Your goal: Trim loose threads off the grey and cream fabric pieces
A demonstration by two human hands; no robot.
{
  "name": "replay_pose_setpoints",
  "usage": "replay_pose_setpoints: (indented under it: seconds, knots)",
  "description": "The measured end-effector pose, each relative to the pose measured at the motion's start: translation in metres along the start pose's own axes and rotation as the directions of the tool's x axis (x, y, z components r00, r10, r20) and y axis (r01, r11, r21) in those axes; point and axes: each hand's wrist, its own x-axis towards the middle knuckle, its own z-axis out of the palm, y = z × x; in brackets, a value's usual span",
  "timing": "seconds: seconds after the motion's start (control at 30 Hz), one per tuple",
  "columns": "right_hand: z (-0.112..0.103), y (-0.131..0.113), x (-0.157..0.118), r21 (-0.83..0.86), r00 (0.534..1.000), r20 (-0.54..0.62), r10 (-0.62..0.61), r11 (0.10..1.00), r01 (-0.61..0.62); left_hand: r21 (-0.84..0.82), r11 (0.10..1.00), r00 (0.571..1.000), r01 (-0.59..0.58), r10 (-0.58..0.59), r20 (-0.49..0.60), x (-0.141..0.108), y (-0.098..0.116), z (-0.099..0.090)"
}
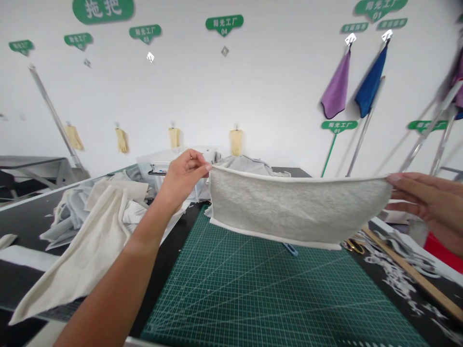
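Note:
A strip of grey fabric (289,207) with white edging along its top and bottom is stretched out in the air between my two hands. My left hand (188,171) pinches its upper left corner between thumb and fingers. On the other side, my right hand (430,197) grips the upper right corner, and the cloth's right end curves in below it. Beneath the fabric lies a green cutting mat (271,294) with a printed grid. A small blue tool (290,249) on the mat is partly hidden by the cloth's lower edge.
Cream and grey cloth pieces (87,241) are heaped on the dark table at left. Behind stands a clear plastic box (152,168) beside a grey fabric pile (246,165). At right lie scissors (354,246), a wooden strip (415,274) and white scraps (392,277).

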Motion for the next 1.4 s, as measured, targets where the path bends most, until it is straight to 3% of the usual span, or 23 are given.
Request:
replay_pose_setpoints:
  seconds: [0.17,0.4,0.63,0.8,0.9,1.0,1.1,1.2,1.33,1.4]
  knots:
    - [0.009,-0.021,0.009,-0.010,0.995,0.000,-0.098,0.995,0.098,0.009,0.997,0.994,-0.080,0.081,-0.071,0.011,0.011,-0.006]
    - [0.014,-0.031,0.012,0.006,0.984,0.041,-0.171,0.985,0.171,0.052,0.991,0.982,-0.120,0.127,-0.137,0.013,0.023,-0.016]
    - [0.029,-0.031,-0.008,-0.001,0.985,0.171,0.015,1.000,-0.015,0.071,0.997,0.994,-0.001,0.009,-0.113,0.001,0.015,-0.021]
    - [0.044,-0.012,-0.035,-0.056,0.921,0.340,0.189,0.982,-0.181,0.116,0.985,0.990,0.130,-0.136,0.047,-0.031,-0.017,-0.021]
    - [0.051,0.011,-0.048,-0.105,0.867,0.426,0.259,0.966,-0.237,0.234,0.955,0.953,0.180,-0.228,0.199,-0.061,-0.046,-0.020]
    - [0.055,0.036,-0.057,-0.148,0.828,0.464,0.315,0.949,-0.278,0.436,0.882,0.908,0.182,-0.321,0.271,-0.095,-0.065,-0.010]
    - [0.059,0.058,-0.065,-0.177,0.839,0.398,0.371,0.929,-0.326,0.608,0.791,0.895,0.068,-0.318,0.313,-0.126,-0.065,0.014]
    - [0.062,0.075,-0.072,-0.213,0.836,0.379,0.397,0.916,-0.339,0.646,0.761,0.874,-0.063,-0.271,0.403,-0.150,-0.058,0.044]
    - [0.063,0.091,-0.079,-0.248,0.823,0.390,0.413,0.908,-0.338,0.578,0.808,0.713,-0.112,-0.340,0.613,-0.170,-0.072,0.071]
    - [0.062,0.100,-0.081,-0.250,0.825,0.376,0.422,0.904,-0.348,0.602,0.792,0.649,-0.106,-0.403,0.645,-0.174,-0.090,0.076]
